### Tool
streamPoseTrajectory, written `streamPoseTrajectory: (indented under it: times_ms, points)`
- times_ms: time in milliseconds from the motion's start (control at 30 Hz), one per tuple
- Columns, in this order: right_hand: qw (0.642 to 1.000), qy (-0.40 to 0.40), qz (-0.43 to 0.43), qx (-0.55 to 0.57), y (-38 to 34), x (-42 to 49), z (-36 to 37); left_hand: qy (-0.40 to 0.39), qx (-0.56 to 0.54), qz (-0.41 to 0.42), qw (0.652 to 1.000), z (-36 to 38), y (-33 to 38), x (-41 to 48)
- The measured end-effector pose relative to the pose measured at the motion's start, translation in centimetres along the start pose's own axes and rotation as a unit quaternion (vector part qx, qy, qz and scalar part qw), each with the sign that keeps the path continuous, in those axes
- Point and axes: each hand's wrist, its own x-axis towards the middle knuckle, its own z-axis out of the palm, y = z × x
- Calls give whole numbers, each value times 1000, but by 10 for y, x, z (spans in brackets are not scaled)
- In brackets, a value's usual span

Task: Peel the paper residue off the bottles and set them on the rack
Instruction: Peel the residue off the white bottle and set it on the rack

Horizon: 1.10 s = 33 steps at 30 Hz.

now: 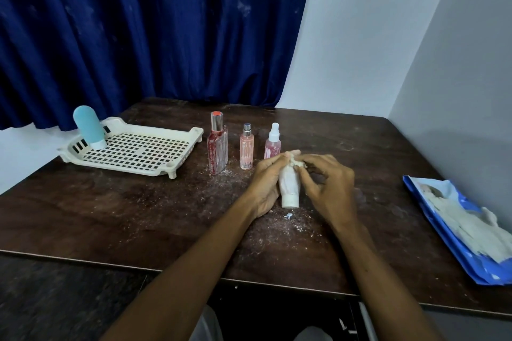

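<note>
A white bottle [289, 187] stands cap-down on the dark table, coated in pale paper residue. My left hand [266, 183] grips its left side. My right hand [328, 185] pinches a crumpled wad of peeled paper [297, 163] at the bottle's top end. Behind my hands stand three bottles in a row: a tall red one [217, 147], a small pink one [246, 149] and a pink spray bottle [273, 144], all streaked with residue. A cream perforated rack [133, 147] sits at the far left with a blue bottle [90, 127] standing in its back corner.
A blue plastic sheet [448, 230] heaped with torn paper scraps lies at the table's right edge by the wall. White paper crumbs [289, 216] litter the table [138, 216] around my hands. A blue curtain hangs behind the table.
</note>
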Motion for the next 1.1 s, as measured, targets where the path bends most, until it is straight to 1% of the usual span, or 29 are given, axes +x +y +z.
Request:
streamPoseTrajectory:
  times_ms: [67,200,367,567,767,933,1100]
  points:
    - [1000,-5,-3,-4,-1,0,-1,-1,3,-4,1000,0,0,0]
    - [1000,16,10,-13,3,1,-2,-6,12,0,1000,1,0,-2]
    - [1000,-8,-17,-4,-5,-1,-1,-1,13,0,1000,1,1,-3]
    - [999,12,8,-31,2,2,-1,-6,5,-13,1000,3,3,-3]
    - [1000,-11,-19,1,-7,-1,-1,-7,-13,-21,1000,2,4,-4]
    - [999,17,16,-27,-1,1,-3,-14,-13,-24,1000,4,3,-4]
    - [1000,-1,-23,11,-7,-1,1,-14,-15,-20,1000,2,3,-4]
